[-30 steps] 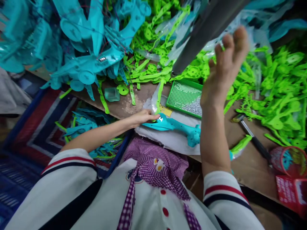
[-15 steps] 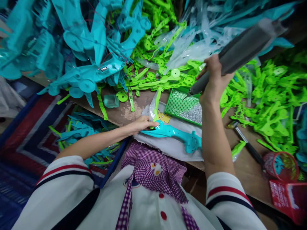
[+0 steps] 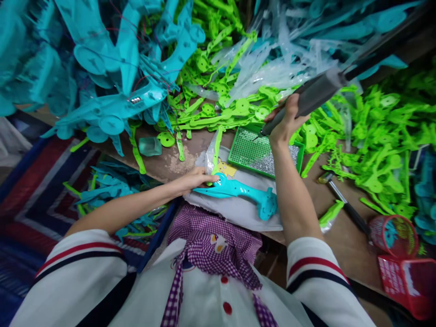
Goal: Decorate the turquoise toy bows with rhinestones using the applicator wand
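Observation:
With its fingers closed on the rounded left end, my left hand [image 3: 200,178] holds a blue plastic part [image 3: 238,188] that lies on a white cloth [image 3: 231,208]. A green plastic strip [image 3: 218,147] and some clear plastic stick up from that same end. My right hand [image 3: 288,120] is wrapped round a dark grey electric screwdriver [image 3: 316,93]. The driver's thin bit points down and left, over a green perforated tray [image 3: 235,156] with many small silver screws [image 3: 269,159] in it. Part of the tray is hidden behind my right forearm.
Blue plastic parts [image 3: 112,100] are heaped at the left, green ones [image 3: 378,159] at the right. A hammer [image 3: 350,206], a red mesh cup [image 3: 393,236] and a red basket [image 3: 408,281] stand along the right side. A small clear block [image 3: 150,146] sits left of the cloth.
The view has shifted slightly, moving the scene left. My right hand and the screwdriver have come a little lower and left, still over the tray. My left hand keeps its hold on the blue part.

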